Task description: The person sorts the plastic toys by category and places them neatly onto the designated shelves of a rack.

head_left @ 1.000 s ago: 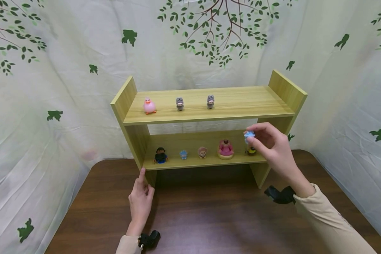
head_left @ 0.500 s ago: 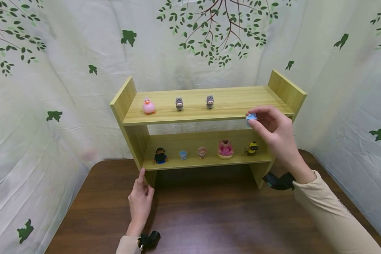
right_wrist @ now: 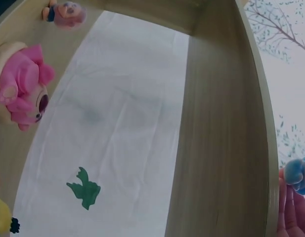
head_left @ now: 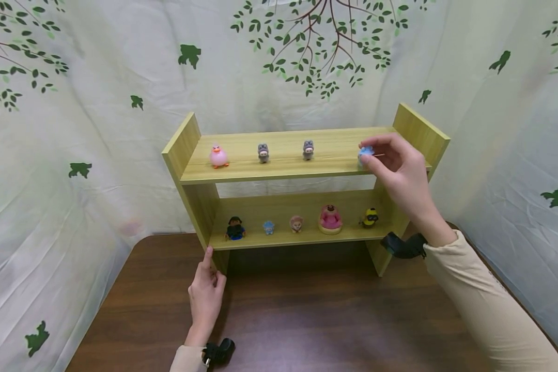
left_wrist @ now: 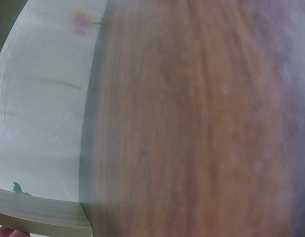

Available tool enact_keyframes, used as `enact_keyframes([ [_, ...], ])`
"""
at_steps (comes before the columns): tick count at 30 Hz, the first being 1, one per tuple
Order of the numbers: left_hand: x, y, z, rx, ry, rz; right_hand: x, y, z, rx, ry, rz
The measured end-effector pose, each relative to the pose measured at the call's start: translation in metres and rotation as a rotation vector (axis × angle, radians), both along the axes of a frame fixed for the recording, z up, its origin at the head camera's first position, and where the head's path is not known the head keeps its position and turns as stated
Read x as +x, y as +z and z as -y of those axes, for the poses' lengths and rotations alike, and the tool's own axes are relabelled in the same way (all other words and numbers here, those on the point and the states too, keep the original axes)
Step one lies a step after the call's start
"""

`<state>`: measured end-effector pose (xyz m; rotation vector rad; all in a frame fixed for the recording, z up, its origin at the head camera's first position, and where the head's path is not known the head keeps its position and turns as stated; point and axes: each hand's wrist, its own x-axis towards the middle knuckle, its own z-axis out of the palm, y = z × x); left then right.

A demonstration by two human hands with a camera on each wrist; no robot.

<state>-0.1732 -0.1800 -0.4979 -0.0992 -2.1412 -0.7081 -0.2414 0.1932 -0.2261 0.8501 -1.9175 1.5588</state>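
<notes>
Between thumb and fingertips, my right hand [head_left: 398, 173] pinches a small light-blue figurine [head_left: 365, 152] at the right part of the top board of a yellow wooden shelf [head_left: 279, 176]. In the right wrist view the blue figurine [right_wrist: 294, 173] shows at the right edge; whether it touches the board I cannot tell. My left hand [head_left: 206, 294] has its index finger stretched up to the lower board's front left corner. A pink duck figure [head_left: 219, 156] and two grey figurines, one left [head_left: 263, 153] and one right [head_left: 308, 150], stand on the top board.
On the lower board stand a dark-clothed figure [head_left: 234, 228], a small blue one [head_left: 268, 227], a pale pink one [head_left: 296, 223], a seated pink bear [head_left: 330, 219] and a yellow figure [head_left: 369, 217]. The shelf stands on a brown table [head_left: 302, 310] before a leaf-print cloth [head_left: 279, 93].
My right hand has risen with the blue figurine from in front of the lower board to the level of the top board. My left hand stays in place.
</notes>
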Motion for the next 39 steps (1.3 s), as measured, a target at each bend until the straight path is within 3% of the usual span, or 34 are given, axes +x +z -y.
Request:
enact_keyframes([
  [14, 0.0, 0.001, -0.001, -0.004, -0.002, -0.002, -0.013, 0.008, 0.0, 0.068, -0.099, 0.002],
  [24, 0.0, 0.001, 0.0, -0.005, -0.003, -0.002, -0.015, 0.016, 0.004, 0.151, -0.166, 0.064],
  [39, 0.0, 0.0, 0.0, 0.001, -0.001, 0.002, -0.019, 0.014, 0.006, 0.218, -0.25, 0.06],
])
